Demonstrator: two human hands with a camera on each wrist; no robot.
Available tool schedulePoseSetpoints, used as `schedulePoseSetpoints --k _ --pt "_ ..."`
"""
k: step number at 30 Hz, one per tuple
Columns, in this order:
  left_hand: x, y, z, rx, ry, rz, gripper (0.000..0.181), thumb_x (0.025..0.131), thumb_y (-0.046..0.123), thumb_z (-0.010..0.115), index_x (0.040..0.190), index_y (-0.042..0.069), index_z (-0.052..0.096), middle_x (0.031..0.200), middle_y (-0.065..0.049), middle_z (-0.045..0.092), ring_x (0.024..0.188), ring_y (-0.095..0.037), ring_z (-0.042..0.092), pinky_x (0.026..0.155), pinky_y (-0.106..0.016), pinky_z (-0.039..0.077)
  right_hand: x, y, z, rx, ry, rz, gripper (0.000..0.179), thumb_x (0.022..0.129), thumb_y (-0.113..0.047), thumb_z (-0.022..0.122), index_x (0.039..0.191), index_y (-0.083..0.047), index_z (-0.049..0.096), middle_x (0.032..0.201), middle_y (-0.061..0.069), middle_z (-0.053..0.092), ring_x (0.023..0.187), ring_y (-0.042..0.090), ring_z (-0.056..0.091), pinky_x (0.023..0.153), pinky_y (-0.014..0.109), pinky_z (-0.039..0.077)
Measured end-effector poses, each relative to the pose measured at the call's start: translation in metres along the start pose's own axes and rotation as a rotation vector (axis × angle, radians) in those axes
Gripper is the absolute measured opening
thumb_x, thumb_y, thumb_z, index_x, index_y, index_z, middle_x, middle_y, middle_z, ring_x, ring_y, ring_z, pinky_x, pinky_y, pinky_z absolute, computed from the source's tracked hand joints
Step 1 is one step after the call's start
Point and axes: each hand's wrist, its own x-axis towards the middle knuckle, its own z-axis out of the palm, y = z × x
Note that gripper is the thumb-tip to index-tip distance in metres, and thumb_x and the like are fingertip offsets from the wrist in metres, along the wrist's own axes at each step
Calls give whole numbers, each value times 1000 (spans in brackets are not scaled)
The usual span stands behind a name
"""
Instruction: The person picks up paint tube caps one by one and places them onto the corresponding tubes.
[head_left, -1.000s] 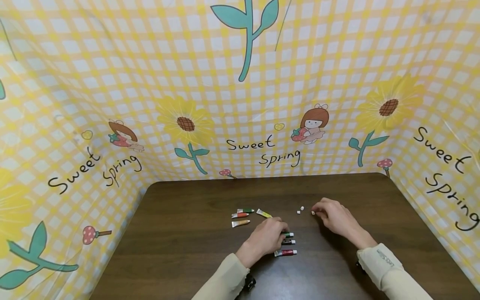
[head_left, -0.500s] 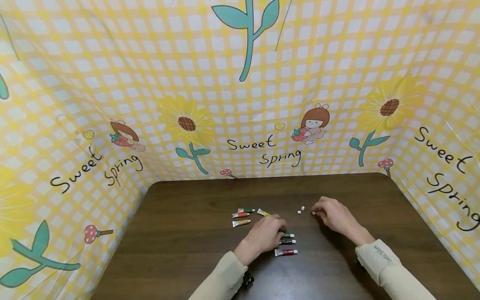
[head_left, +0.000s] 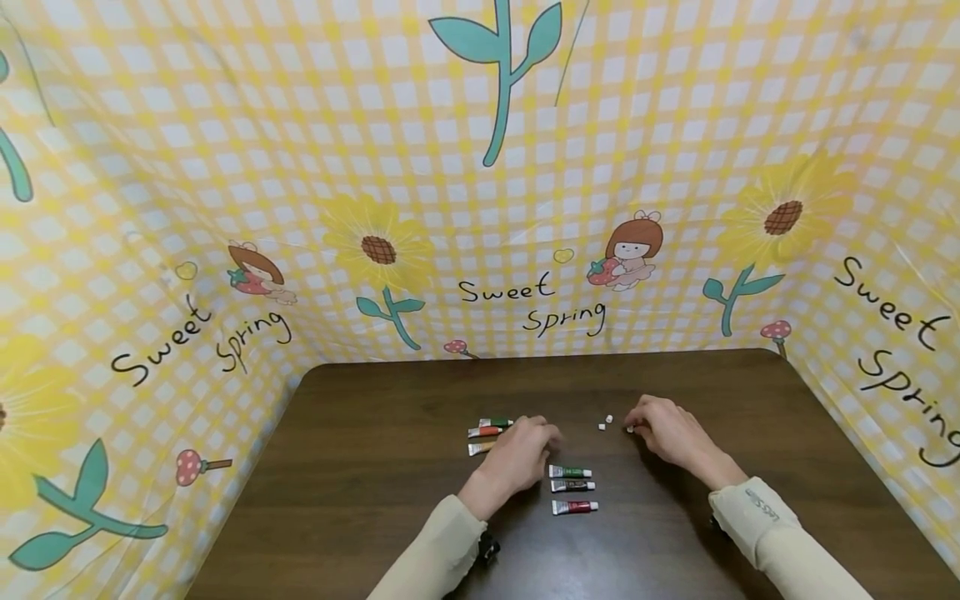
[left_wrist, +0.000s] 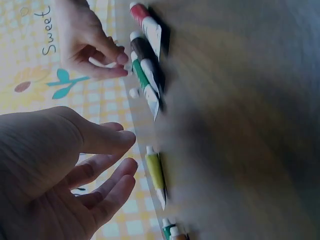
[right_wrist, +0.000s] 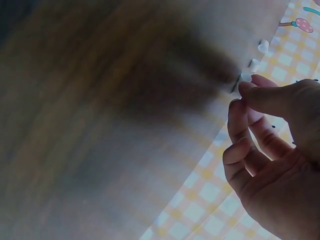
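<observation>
My left hand (head_left: 517, 458), fingers loosely bent and apart, hovers by the yellow paint tube (left_wrist: 155, 170) with nothing in its grasp. That tube is hidden behind the hand in the head view. To the right lie a green paint tube (head_left: 570, 472), a black one (head_left: 573, 486) and a red one (head_left: 576, 507), each white-capped. My right hand (head_left: 667, 429) pinches a small white cap (right_wrist: 245, 77) between thumb and forefinger at the tabletop. Two similar white caps, one nearer (right_wrist: 254, 65) and one farther (right_wrist: 263, 46), stand beside it.
Left of my left hand lie a dark green tube (head_left: 495, 423), an orange-red tube (head_left: 486, 432) and an ochre tube (head_left: 482, 448), the last partly covered by the hand. The brown table (head_left: 360, 500) is enclosed by a yellow checked cloth (head_left: 480, 208).
My left hand has moved left and away from the green and black tubes, uncovering them and covering the yellow tube. The right hand stays in place at the white cap.
</observation>
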Motion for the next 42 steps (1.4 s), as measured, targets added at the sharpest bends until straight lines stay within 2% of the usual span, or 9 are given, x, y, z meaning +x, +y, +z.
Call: schedulePoseSetpoints --k 6,14,19,27,38,42 --pt "4 -10 -1 62 14 -31 27 97 0 71 120 13 79 116 -4 75 103 -25 69 91 -32 60 -1 0 0 -7 3 4 20 91 3 76 102 -12 84 98 0 72 87 21 71 67 38 57" --pt "8 -21 5 149 54 0 26 95 3 73 116 17 80 115 -2 76 101 -25 69 91 -36 59 -2 -1 1 -10 4 10 15 93 -1 77 101 -12 84 97 -1 71 86 20 70 67 38 56" --pt "11 -25 7 189 74 32 21 92 5 76 109 16 81 109 0 77 98 -22 69 90 -34 57 -3 -3 3 -13 9 5 12 92 -3 80 100 -12 83 94 -2 70 83 18 69 67 37 56" --pt "15 -28 13 209 36 6 16 97 14 78 111 18 82 112 -1 77 102 -23 69 94 -36 57 -4 -6 5 -11 13 -9 9 92 -6 81 98 -12 83 94 -2 69 82 15 67 66 36 57" --pt "16 -27 18 242 26 2 18 98 15 75 112 21 83 113 0 77 99 -23 70 87 -37 60 -5 -9 7 -8 -4 21 6 93 -9 81 98 -12 83 94 -3 69 81 13 65 67 36 56" --pt "17 -28 18 252 24 2 16 99 17 75 112 22 83 113 1 76 98 -23 70 86 -37 61 -4 -9 7 -9 1 8 6 93 -8 81 97 -12 82 93 -3 68 81 14 66 67 36 56"
